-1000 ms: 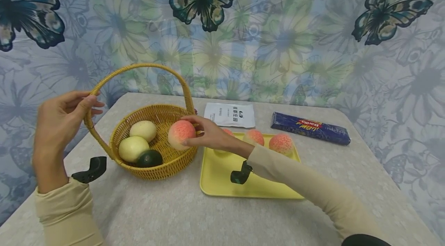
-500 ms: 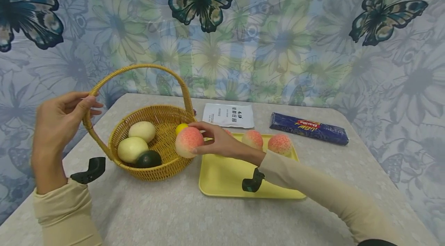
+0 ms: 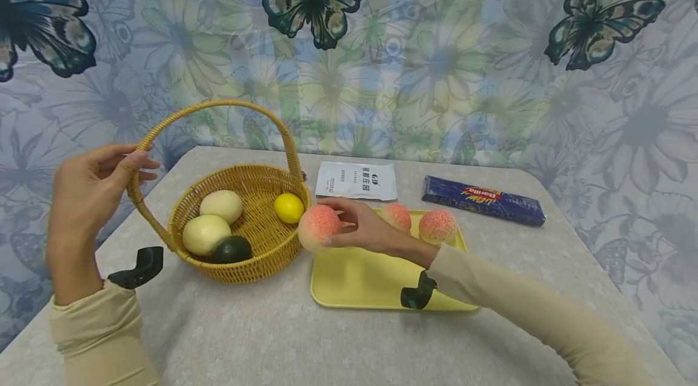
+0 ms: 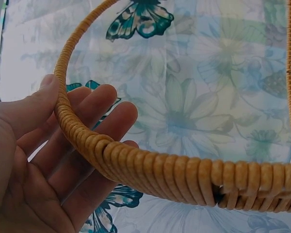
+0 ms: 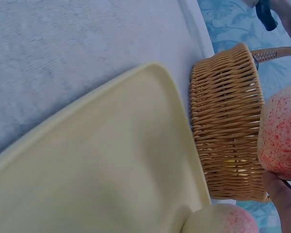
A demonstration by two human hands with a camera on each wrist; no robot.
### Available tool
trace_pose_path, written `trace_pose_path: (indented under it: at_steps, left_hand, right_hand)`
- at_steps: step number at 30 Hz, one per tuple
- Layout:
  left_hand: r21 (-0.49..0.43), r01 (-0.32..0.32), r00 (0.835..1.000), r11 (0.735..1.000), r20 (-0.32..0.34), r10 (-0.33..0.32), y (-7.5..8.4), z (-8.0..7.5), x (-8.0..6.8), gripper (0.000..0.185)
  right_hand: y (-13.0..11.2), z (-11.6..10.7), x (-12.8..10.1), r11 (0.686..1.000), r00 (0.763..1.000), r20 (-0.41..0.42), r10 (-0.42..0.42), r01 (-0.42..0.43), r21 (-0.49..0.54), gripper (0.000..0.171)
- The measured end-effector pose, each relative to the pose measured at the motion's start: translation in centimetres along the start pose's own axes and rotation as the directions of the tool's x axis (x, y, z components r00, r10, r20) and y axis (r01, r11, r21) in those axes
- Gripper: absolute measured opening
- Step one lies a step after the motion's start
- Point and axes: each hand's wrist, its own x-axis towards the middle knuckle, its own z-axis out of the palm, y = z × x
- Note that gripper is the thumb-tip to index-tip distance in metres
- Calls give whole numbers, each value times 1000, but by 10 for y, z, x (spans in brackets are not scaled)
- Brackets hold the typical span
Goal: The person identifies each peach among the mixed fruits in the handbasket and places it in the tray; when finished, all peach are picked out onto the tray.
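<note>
The right hand (image 3: 364, 230) pinches a peach (image 3: 319, 227) over the yellow tray's (image 3: 360, 280) left edge; left hand (image 3: 89, 192) fingers (image 4: 94, 119) curl round the basket handle (image 3: 215, 108).

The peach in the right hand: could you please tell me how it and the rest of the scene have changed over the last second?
The right hand carried the peach out of the basket, over its rim towards the yellow tray, uncovering a lemon inside. It grips the peach throughout. The left hand kept its hold on the basket handle; the other fruit, tray peaches and packets stayed put.
</note>
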Motion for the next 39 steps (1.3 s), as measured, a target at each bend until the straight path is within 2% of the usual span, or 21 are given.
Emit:
trace_pose_path:
  at_steps: [8,12,21,39]
  left_hand:
    - [-25,-2,1000,1000,1,2,1,0,0,41]
    - [-37,-4,1000,999,1,4,2,0,1,41]
    - [-5,17,1000,1000,1,-17,2,-1,-1,43]
    - [-53,-5,1000,999,-7,5,3,0,-1,40]
  right_hand:
    - [14,-5,-22,999,1000,17,7,-8,33,67]
    - [20,-7,-32,1000,1000,0,16,-16,17,68]
    - [32,-4,-49,997,997,-16,80,-80,6,68]
    - [48,4,-58,996,996,14,89,-89,17,69]
